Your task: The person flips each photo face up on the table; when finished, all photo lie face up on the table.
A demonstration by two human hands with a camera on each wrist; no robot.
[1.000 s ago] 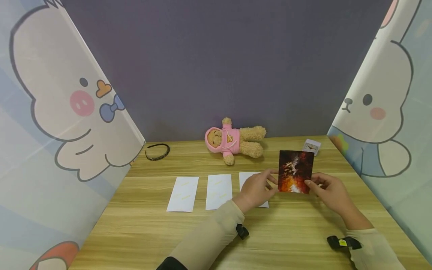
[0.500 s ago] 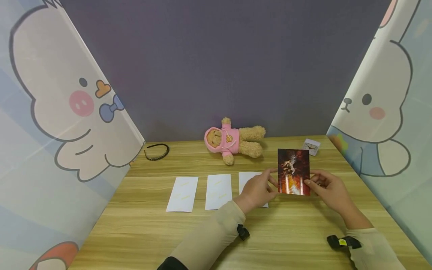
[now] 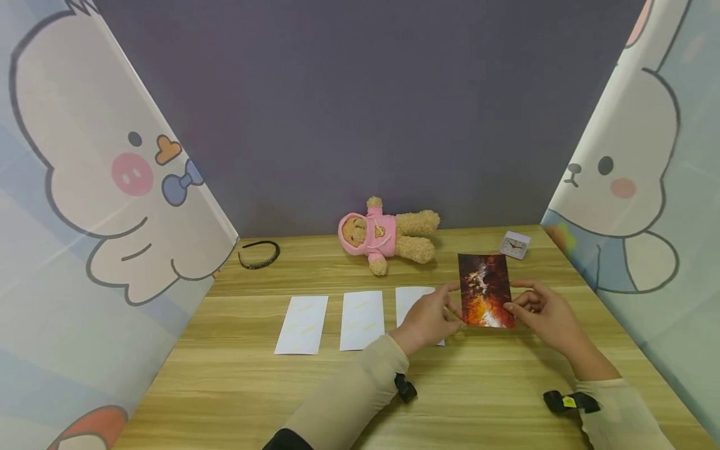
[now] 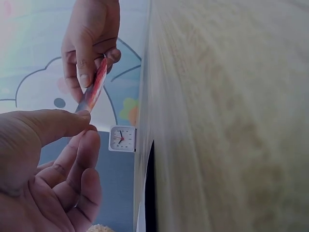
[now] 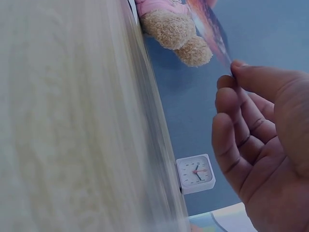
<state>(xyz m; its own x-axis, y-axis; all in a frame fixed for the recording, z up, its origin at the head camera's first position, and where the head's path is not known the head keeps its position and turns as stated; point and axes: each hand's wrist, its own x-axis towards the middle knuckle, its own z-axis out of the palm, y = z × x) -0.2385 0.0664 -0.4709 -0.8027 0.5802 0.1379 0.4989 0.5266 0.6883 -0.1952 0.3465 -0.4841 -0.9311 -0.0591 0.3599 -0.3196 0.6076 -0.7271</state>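
Observation:
A dark card with a fiery red and orange picture is held up above the table, picture side toward the head camera. My right hand pinches its right edge between thumb and fingers. At its left edge, my left hand pinches the lower corner between thumb and index finger; the left wrist view shows the card edge-on between both hands. Three white cards lie in a row on the table: a left one, a middle one and a right one, partly hidden by my left hand.
A teddy bear in a pink hoodie lies at the back of the wooden table. The black headband is at the back left, a small white clock at the back right. Cartoon-printed panels flank both sides.
The picture card has shifted slightly left and changed its tilt, so the clock now shows fully behind it. Both hands keep nearly the same places, and the whole head view has drifted slightly.

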